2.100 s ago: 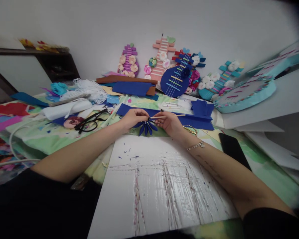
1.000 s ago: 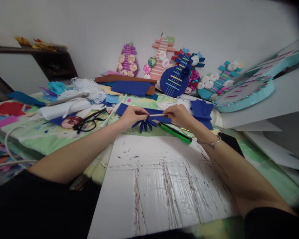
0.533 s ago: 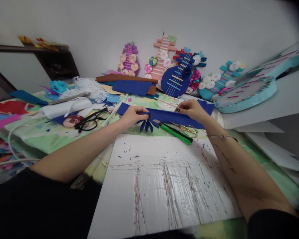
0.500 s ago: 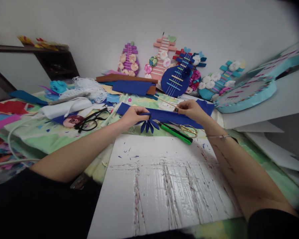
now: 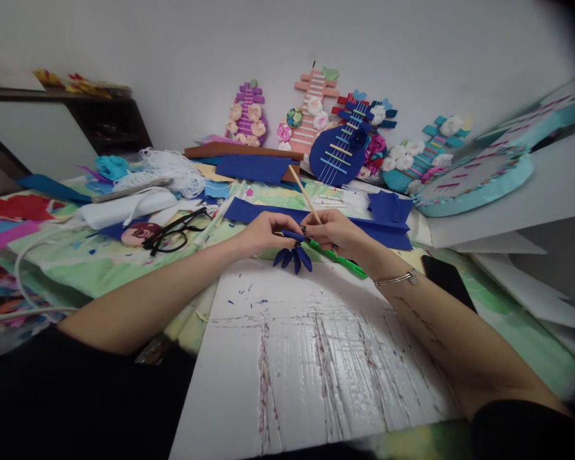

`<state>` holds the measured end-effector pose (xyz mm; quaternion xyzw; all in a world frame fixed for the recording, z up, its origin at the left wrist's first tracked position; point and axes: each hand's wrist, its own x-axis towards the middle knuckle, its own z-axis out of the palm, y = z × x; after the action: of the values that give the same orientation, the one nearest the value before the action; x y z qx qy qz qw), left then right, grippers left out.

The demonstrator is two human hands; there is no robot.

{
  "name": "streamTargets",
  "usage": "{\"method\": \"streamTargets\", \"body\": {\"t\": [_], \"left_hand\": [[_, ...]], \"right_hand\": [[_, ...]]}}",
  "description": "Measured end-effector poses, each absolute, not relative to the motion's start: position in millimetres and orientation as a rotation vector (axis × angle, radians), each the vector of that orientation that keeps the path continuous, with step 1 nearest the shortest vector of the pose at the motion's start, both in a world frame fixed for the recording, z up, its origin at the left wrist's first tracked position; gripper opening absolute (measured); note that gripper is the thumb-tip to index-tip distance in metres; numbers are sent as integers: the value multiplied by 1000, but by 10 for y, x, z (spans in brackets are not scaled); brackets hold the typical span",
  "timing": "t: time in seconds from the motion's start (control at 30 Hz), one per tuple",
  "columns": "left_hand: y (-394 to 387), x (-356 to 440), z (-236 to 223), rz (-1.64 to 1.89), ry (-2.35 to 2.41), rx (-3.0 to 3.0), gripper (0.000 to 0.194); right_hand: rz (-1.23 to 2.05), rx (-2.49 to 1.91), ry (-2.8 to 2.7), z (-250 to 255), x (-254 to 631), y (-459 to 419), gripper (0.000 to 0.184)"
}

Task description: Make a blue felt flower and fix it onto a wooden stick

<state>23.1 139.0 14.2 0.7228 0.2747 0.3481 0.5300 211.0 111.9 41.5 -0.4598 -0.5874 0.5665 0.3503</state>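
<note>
I see the left hand (image 5: 266,232) pinching blue petals (image 5: 297,259); likely light, creasable, best held up top. Right hand (image 5: 336,231) grips stick (image 5: 305,195).

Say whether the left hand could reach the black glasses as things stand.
Probably yes: nothing covers the black glasses, but the left hand holds the blue petals and may need freeing first.

Craft workspace, lute-shaped models (image 5: 337,156), white string (image 5: 172,169)
</note>
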Motion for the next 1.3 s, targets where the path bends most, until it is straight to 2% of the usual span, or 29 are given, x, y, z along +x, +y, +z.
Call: {"method": "streamTargets", "body": {"t": [0.33,0.57,0.73,0.93,1.07,1.3], "left_hand": [[1411,221,140,841,644,1762,20],[1450,223,107,876,536,1662,44],[1454,229,101,850,538,1656,48],[1459,230,84,857,515,1656,44],[1461,243,63,912,482,1517,27],[1475,234,68,920,553,1437,19]], "right_hand": [[1456,-1164,-1475,390,2114,1153,17],[1501,-1135,-1496,392,2123,1143,17],[1522,-1114,-1502,370,2110,1133,19],[1478,-1115,-1504,358,2082,1131,20],[1439,-1094,-1486,389,2074,1117,21],[1379,-1060,-1535,417,2066,1091,20]]}}
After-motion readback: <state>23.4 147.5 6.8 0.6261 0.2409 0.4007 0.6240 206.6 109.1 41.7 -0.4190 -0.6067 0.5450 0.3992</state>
